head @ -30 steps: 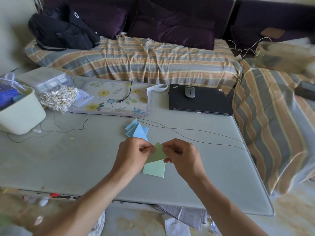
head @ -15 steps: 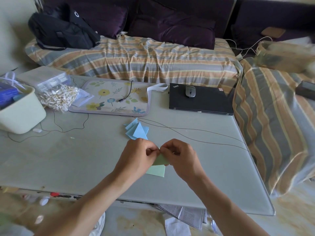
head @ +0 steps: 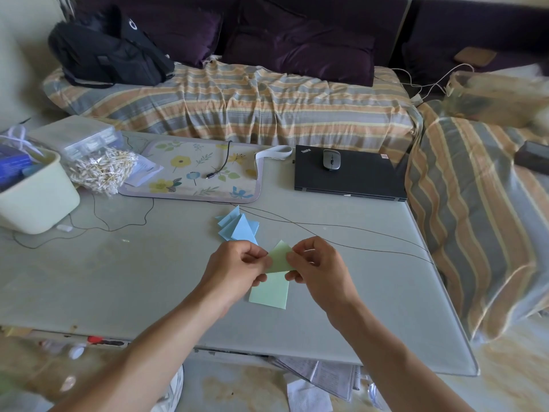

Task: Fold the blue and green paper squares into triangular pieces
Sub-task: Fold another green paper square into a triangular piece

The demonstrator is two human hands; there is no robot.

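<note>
Head view: left hand (head: 234, 269) and right hand (head: 319, 269) both pinch the folded green paper (head: 279, 257) with curled fingers, holding it just above the green paper squares (head: 270, 292) on the table (head: 118, 278). Blue folded triangles (head: 239, 228) lie just beyond the green squares.

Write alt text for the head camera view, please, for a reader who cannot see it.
Left hand and right hand pinch a green paper piece above a flat green paper square on a table; folded blue paper pieces lie just beyond.

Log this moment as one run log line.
left hand: pinches green paper | right hand: pinches same | green square: flat on table | blue triangles: piled beyond
</note>
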